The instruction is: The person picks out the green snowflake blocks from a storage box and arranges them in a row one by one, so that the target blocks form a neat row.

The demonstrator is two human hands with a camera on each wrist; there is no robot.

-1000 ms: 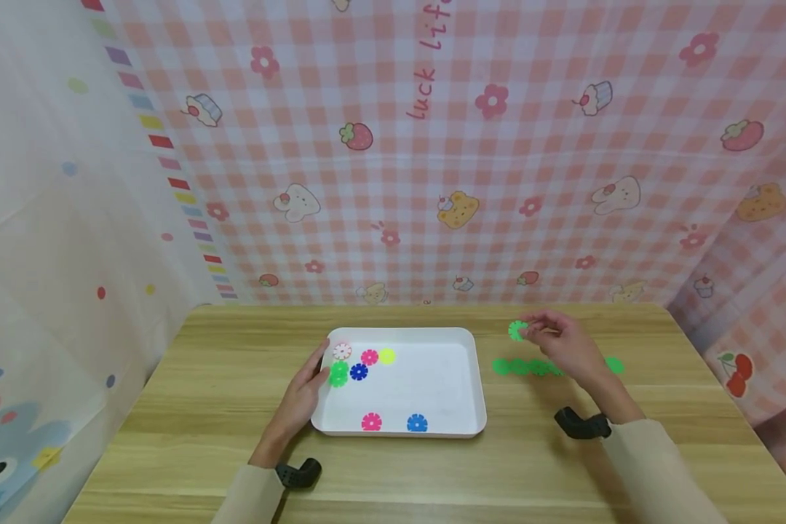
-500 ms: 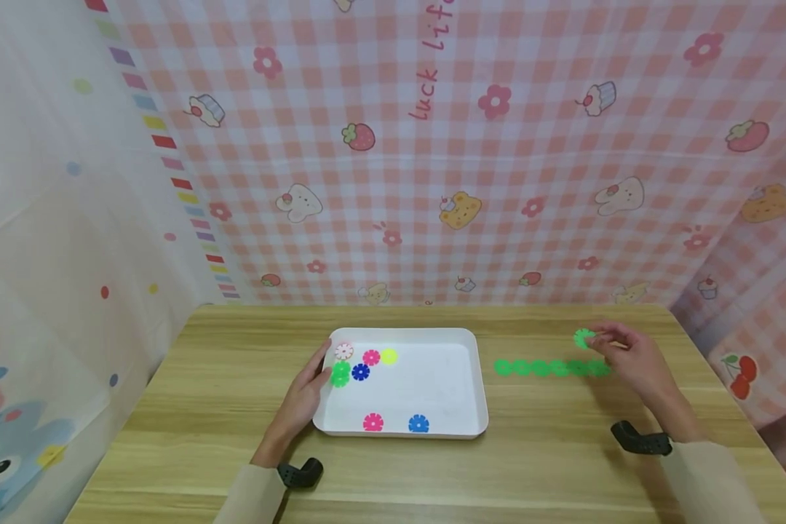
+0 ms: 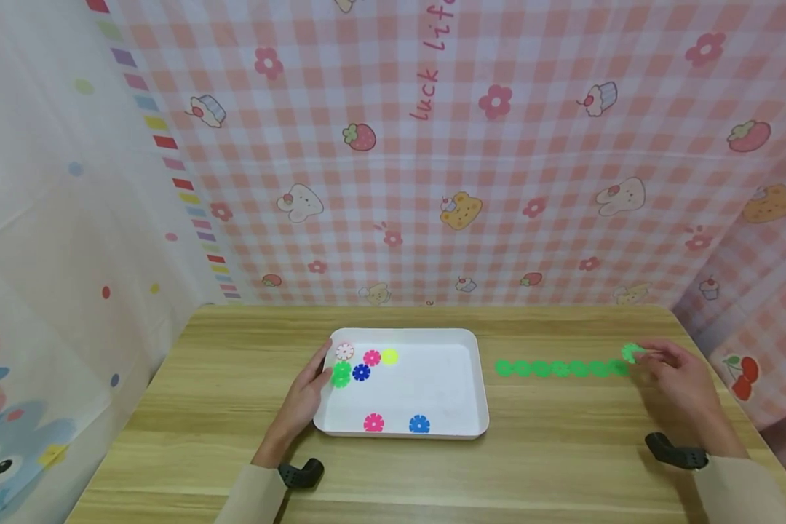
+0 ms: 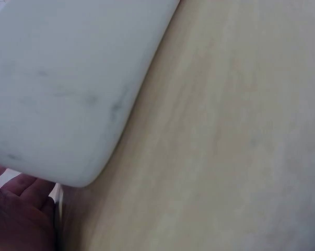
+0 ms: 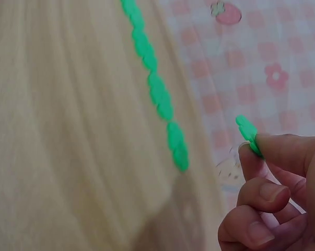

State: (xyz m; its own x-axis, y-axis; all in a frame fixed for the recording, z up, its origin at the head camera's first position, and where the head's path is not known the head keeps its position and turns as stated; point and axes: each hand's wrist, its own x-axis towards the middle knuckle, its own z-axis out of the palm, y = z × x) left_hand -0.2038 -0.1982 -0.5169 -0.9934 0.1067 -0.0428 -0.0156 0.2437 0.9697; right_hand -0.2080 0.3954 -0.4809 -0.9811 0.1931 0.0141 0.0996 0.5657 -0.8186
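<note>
My right hand (image 3: 684, 382) pinches a green notched plastic disc (image 3: 631, 354) between thumb and index finger, its other fingers curled. In the right wrist view that disc (image 5: 247, 130) is seen edge-on, raised off the table. A row of several green discs (image 3: 561, 369) lies on the table, its right end just below and left of the held one. My left hand (image 3: 303, 397) grips the left side of a white tray (image 3: 432, 393), thumb at the rim and fingers along the outside. In the left wrist view the tray's outer wall (image 4: 68, 99) hides part of the fingers.
Inside the tray lie green discs (image 3: 341, 374), a dark blue disc (image 3: 362, 372), a yellow disc (image 3: 389, 356), a white-pink disc (image 3: 344, 352), pink discs (image 3: 374, 422) and a blue disc (image 3: 419, 423). A checked cloth (image 3: 393, 175) hangs behind the wooden table (image 3: 393, 480).
My right hand has travelled rightward above the row, carrying the green disc from near the row's left end to its right end. The left hand and the tray have stayed put.
</note>
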